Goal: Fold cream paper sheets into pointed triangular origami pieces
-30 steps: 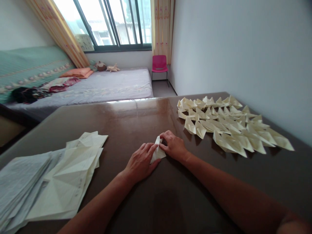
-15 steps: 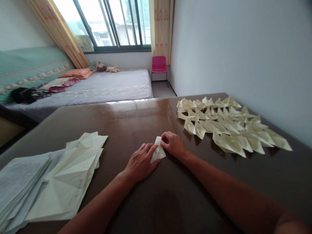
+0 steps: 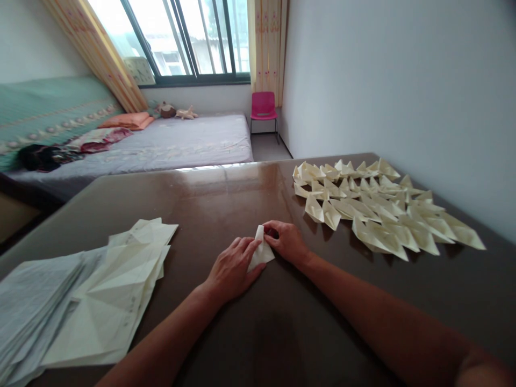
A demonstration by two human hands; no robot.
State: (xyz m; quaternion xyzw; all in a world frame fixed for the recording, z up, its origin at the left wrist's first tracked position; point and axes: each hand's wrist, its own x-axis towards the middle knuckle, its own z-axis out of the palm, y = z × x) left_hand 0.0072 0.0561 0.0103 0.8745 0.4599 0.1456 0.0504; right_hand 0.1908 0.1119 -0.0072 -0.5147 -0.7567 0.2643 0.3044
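Observation:
A small folded piece of cream paper (image 3: 264,255) lies on the dark, glossy table in front of me. Its narrow upper flap points away from me. My left hand (image 3: 234,269) presses on the paper's left side, with fingers over the flap and the thumb along the lower edge. At the upper right, my right hand (image 3: 286,240) pinches the flap's edge between thumb and forefinger, the other fingers curled. Part of the paper is hidden under the left fingers.
Several rows of folded paper boats (image 3: 363,204) stand at the right, near the wall. Creased cream sheets (image 3: 108,301) and a stack of printed papers (image 3: 36,295) lie at the left. Beyond the brown table (image 3: 217,209) are a bed (image 3: 193,140) and a pink chair (image 3: 263,106).
My right fingers have shifted slightly left over the flap, whose upper part now looks narrower. The left hand keeps its place on the paper.

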